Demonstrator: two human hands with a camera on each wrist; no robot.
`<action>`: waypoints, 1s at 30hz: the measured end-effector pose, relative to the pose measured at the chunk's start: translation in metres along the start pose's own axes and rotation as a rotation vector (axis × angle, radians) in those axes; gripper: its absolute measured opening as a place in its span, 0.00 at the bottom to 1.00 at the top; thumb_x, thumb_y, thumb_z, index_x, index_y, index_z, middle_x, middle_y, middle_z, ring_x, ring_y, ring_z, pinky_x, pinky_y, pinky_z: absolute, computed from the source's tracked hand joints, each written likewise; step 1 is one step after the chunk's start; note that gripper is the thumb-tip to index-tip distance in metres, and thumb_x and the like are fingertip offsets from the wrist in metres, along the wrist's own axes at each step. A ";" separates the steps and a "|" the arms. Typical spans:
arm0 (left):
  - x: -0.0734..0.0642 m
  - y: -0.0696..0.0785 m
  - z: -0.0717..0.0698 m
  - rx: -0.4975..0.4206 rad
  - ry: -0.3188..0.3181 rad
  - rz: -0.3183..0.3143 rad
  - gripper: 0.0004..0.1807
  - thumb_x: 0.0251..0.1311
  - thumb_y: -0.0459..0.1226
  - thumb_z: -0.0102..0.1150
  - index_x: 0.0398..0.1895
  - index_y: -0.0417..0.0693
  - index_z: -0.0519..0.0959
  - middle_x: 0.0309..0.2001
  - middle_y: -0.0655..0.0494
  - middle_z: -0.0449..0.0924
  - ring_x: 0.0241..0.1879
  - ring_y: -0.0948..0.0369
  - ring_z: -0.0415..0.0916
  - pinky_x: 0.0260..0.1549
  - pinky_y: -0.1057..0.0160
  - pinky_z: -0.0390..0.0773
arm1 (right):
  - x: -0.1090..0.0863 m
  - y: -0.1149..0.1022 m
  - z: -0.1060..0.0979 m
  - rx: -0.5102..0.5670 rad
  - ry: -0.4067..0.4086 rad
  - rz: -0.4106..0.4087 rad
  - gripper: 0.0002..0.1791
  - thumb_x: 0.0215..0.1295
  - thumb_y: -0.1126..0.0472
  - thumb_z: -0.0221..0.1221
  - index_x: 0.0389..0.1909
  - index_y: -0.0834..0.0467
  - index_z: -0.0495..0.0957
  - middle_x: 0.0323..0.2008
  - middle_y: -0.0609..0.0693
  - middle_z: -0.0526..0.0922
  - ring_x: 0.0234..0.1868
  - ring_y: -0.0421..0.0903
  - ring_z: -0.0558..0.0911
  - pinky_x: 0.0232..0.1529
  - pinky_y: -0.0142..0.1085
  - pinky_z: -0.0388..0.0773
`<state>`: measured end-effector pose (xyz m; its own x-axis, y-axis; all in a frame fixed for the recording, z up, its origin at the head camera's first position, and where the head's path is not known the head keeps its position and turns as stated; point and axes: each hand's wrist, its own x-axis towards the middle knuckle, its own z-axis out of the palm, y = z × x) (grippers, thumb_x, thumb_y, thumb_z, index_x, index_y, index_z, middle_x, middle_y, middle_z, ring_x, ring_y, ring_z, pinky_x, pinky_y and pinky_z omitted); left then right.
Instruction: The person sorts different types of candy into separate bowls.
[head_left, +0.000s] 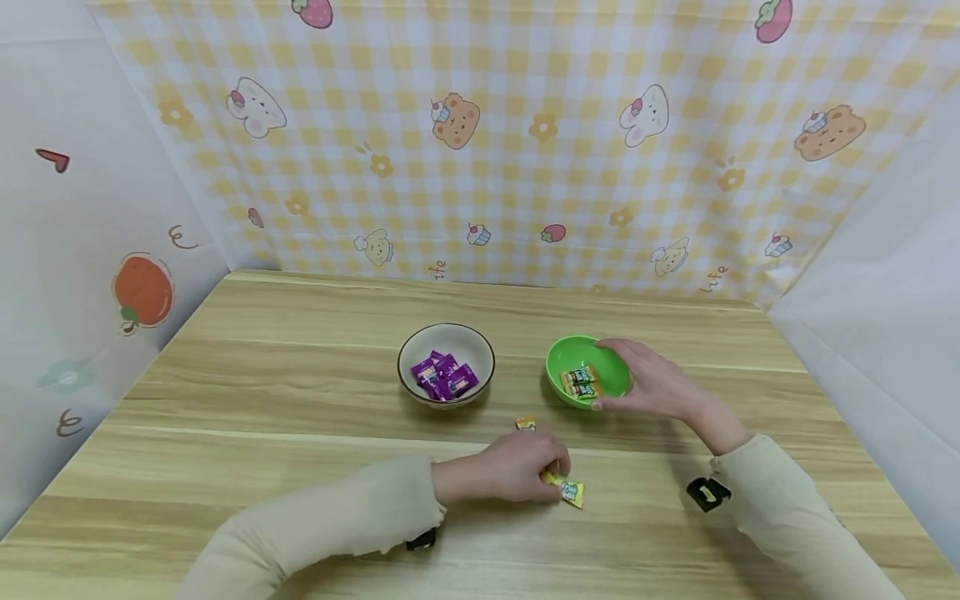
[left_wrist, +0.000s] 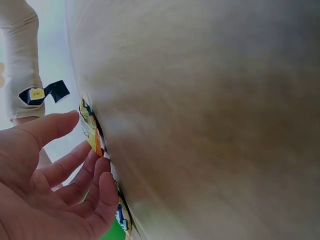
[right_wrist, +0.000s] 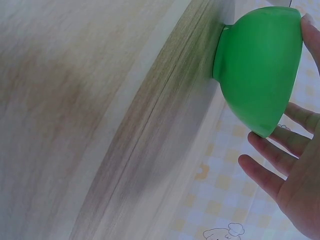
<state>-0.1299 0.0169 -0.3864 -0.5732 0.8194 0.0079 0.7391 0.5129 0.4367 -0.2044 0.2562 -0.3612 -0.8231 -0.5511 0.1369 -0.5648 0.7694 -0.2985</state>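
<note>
My left hand reaches down to the wooden table, its thumb and fingertips at a small yellow candy packet that lies flat. In the left wrist view the thumb meets one end of this candy packet, with curled fingers at its other side. A second candy packet lies just beyond the hand, partly covered. My right hand holds the green bowl by its right side, thumb at the near rim and fingers at the far rim. Yellow-and-green candy packets lie inside that bowl.
A white bowl with a dark rim stands left of the green one and holds several purple packets. A checked yellow cloth hangs behind the table, with white cloth at both sides.
</note>
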 end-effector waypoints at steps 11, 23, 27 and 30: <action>0.001 0.003 0.003 0.104 -0.024 0.003 0.10 0.43 0.43 0.65 0.22 0.55 0.71 0.22 0.68 0.62 0.23 0.71 0.60 0.19 0.75 0.59 | 0.000 -0.001 -0.001 0.001 0.006 -0.005 0.51 0.38 0.31 0.61 0.59 0.60 0.61 0.56 0.61 0.66 0.55 0.57 0.65 0.49 0.52 0.65; -0.003 0.004 0.000 0.012 -0.058 -0.016 0.10 0.44 0.42 0.65 0.21 0.54 0.71 0.16 0.69 0.63 0.19 0.71 0.60 0.17 0.75 0.58 | 0.000 -0.001 -0.001 0.007 0.005 -0.009 0.51 0.38 0.31 0.61 0.59 0.61 0.61 0.56 0.61 0.65 0.55 0.57 0.65 0.50 0.52 0.64; -0.005 0.004 -0.004 -0.046 -0.075 -0.023 0.10 0.44 0.41 0.66 0.21 0.53 0.73 0.16 0.68 0.64 0.18 0.71 0.60 0.17 0.76 0.59 | 0.000 -0.001 -0.001 0.006 0.005 -0.009 0.51 0.38 0.31 0.60 0.59 0.60 0.61 0.56 0.61 0.65 0.55 0.57 0.65 0.50 0.52 0.64; -0.006 0.004 -0.007 -0.098 -0.083 -0.026 0.09 0.46 0.41 0.65 0.22 0.51 0.74 0.17 0.67 0.64 0.18 0.71 0.60 0.17 0.76 0.60 | 0.000 -0.001 0.000 0.002 0.005 -0.008 0.51 0.38 0.31 0.60 0.59 0.60 0.61 0.56 0.61 0.65 0.55 0.57 0.65 0.49 0.52 0.65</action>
<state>-0.1258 0.0119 -0.3785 -0.5576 0.8265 -0.0775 0.6836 0.5102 0.5219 -0.2042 0.2556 -0.3607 -0.8191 -0.5552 0.1443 -0.5709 0.7645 -0.2994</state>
